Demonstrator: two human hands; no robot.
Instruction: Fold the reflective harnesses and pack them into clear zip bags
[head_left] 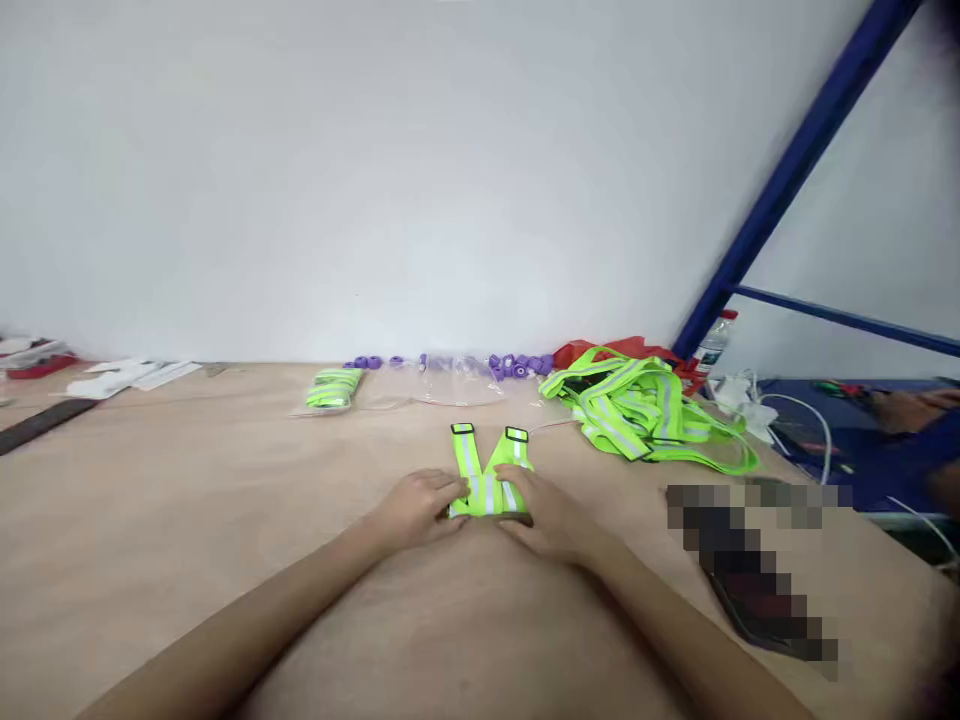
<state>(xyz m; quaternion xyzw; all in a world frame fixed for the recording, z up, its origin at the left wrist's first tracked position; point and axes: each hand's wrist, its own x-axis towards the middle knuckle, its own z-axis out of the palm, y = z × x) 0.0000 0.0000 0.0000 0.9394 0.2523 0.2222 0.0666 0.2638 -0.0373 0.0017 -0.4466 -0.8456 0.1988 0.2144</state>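
A neon yellow reflective strap vest point(489, 475) lies partly folded on the wooden table point(187, 500), two strap ends with black tips pointing away from me. My left hand point(417, 507) grips its left side with curled fingers. My right hand point(544, 510) presses and holds its right side, fingers bent over the fabric. Both hands meet at the folded bundle near the table's middle.
A heap of unfolded neon vests point(637, 405) lies at the back right over a red bag point(600, 352). A folded, bagged vest point(334, 388), clear bags and purple pieces point(517, 365) sit along the wall. A dark blurred object point(750, 580) lies right; another person's arm point(915, 410) is far right.
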